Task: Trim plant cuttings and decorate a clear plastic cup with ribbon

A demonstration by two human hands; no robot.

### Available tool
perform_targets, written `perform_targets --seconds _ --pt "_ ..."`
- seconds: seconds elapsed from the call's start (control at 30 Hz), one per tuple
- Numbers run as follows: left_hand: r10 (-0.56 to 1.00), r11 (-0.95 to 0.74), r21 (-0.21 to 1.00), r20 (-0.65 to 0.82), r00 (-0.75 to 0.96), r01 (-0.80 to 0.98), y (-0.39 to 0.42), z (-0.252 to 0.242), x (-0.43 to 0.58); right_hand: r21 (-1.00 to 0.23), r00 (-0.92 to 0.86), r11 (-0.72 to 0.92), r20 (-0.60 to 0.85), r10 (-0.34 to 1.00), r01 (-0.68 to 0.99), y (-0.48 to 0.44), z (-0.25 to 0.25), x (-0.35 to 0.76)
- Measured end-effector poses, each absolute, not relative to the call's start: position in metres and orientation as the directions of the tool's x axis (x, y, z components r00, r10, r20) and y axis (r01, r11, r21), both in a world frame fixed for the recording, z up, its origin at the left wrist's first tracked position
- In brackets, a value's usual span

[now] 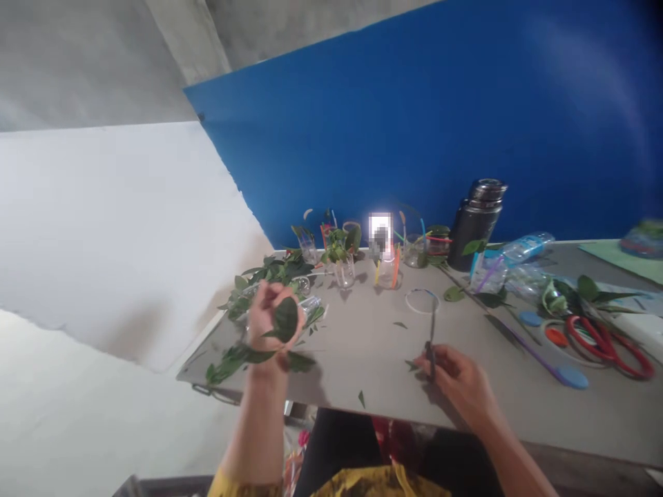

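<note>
My left hand (272, 317) is raised over the left part of the table, its fingers closed on a leafy sprig (286, 319). Some of the sprig's leaves hang across the wrist. Low over the table, right of the middle, my right hand (458, 379) grips a pair of scissors (431, 338), blades pointing away from me. Its fingers partly cover the handles. Beside those fingers lies a small cut leaf piece (413, 365). A thin ring (422, 301) rests just beyond the scissors. Leafy branches (228, 366) lie under and left of my left hand.
Clear cups with leaves and coloured strips, such as this cup (344, 273), stand along the blue panel (394, 117). A dark flask (475, 224) stands at the back right, near a plastic bottle (528, 245). Red-handled scissors (603, 345) and a blue-ended purple stick (543, 362) lie right.
</note>
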State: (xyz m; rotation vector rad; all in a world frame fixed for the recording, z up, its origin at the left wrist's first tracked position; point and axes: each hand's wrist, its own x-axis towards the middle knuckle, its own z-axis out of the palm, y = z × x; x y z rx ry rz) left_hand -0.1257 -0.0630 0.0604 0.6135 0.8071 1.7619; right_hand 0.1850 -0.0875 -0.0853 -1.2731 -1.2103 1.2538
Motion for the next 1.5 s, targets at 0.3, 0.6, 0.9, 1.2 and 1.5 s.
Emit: perform_targets --seconds 0.3,0.6,0.9,1.2,1.5 --pt "0.991 -0.127 0.643 0.053 -0.122 -0.755 -0.012 0.027 0.007 -0.89 -0.105 0.044 0.103 0.989 -0.453 -0.083 -0.035 0.125" --pt "0.963 -0.252 0.946 0.227 -0.143 -0.202 -0.038 0.009 -0.01 -0.849 -0.004 0.098 0.117 0.993 -0.52 -0.07 -0.022 0.154" --pt "0.89 -0.45 0.86 0.453 0.045 0.242 -0.057 0.002 -0.007 -0.836 -0.021 0.059 0.084 0.996 -0.545 -0.062 -0.02 0.159" --pt "0.842 -0.535 0.755 0.441 0.311 0.379 -0.058 0.005 -0.003 -0.851 -0.016 0.049 0.068 0.998 -0.523 -0.063 -0.021 0.171" --pt "0.914 -0.403 0.872 0.397 0.081 0.278 -0.052 -0.011 0.01 -0.858 0.044 0.065 0.049 0.998 -0.51 -0.061 -0.022 0.16"
